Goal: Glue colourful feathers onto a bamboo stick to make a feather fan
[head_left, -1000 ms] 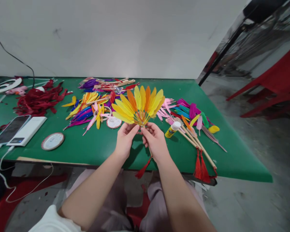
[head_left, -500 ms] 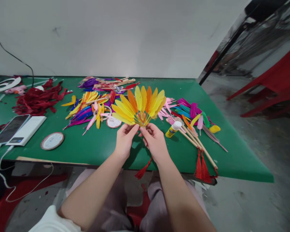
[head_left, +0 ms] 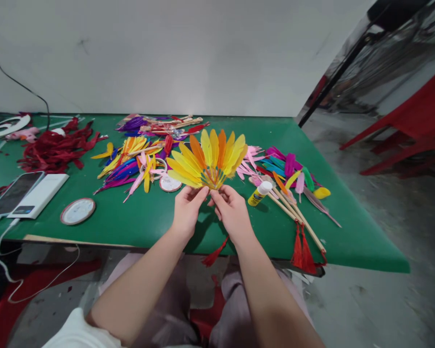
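Observation:
Between my two hands a feather fan [head_left: 214, 155] of yellow and orange feathers is spread upright above the table's front part. My left hand [head_left: 187, 211] pinches its base from the left, thumb on the near side. From the right, my right hand [head_left: 232, 211] grips the same base, its fingers curled behind. A red tassel [head_left: 215, 252] hangs below my right hand over the table's edge. The fan's handle is mostly hidden by my hands. Just right of my right hand stands a yellow glue bottle [head_left: 259, 194] with a white cap.
Loose coloured feathers [head_left: 125, 164] lie left of the fan, more feathers [head_left: 286, 166] to the right. Wooden sticks [head_left: 293, 212] with red tassels reach the front edge. Dark red strips [head_left: 58, 147], a phone [head_left: 16, 193], a white power bank [head_left: 39, 195] and a round lid [head_left: 77, 211] are on the left.
The fan has tilted very slightly to the left in my hands. Both hands keep their hold on its base, and the things on the table stay put.

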Available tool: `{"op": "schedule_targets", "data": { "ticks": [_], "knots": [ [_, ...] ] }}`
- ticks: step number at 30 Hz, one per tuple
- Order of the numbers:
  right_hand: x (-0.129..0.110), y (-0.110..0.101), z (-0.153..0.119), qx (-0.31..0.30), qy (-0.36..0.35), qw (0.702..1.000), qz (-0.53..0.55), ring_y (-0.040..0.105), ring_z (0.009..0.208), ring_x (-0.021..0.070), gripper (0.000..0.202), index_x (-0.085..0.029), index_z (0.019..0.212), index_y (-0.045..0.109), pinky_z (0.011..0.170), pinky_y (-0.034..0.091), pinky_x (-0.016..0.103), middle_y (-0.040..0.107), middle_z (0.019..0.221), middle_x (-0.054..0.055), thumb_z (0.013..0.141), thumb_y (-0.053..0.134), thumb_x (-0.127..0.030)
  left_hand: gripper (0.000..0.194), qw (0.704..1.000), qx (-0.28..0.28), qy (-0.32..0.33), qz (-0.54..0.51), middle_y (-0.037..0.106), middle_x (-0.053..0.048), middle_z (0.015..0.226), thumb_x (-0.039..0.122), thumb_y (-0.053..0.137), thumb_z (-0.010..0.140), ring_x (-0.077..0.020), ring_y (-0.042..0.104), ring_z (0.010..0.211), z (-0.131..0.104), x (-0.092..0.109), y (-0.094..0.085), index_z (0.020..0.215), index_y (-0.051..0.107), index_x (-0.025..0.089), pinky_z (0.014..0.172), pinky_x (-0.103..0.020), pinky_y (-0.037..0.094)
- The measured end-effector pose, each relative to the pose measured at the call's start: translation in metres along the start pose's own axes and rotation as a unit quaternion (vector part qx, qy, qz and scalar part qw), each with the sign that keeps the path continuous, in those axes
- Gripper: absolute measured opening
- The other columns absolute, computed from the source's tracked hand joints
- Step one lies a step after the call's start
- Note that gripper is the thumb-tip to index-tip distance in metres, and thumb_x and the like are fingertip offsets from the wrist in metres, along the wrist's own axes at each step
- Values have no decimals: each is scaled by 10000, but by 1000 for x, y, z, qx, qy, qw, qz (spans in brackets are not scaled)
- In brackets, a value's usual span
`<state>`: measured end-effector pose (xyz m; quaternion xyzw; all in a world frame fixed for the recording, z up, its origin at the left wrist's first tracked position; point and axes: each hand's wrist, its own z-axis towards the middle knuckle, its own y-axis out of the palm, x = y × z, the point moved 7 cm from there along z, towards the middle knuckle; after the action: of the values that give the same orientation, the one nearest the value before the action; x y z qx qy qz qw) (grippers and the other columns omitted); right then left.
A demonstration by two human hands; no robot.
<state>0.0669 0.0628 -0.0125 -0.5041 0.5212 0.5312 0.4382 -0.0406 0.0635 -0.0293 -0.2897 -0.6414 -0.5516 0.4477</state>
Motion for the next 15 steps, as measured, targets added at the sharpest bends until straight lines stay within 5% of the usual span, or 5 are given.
{"op": "schedule_targets", "data": {
  "ticks": [15],
  "knots": [
    [2, 1, 0, -5, -1, 1000, 1, 277, 328, 21, 168, -170, 761, 542, 328, 180, 179, 461, 471, -79, 749, 536, -337, 208, 1000, 1, -8, 1, 640, -9, 721, 278, 707, 615, -66, 564, 632, 1, -3, -3, 751, 638, 137, 587, -179, 445]
  ]
}}
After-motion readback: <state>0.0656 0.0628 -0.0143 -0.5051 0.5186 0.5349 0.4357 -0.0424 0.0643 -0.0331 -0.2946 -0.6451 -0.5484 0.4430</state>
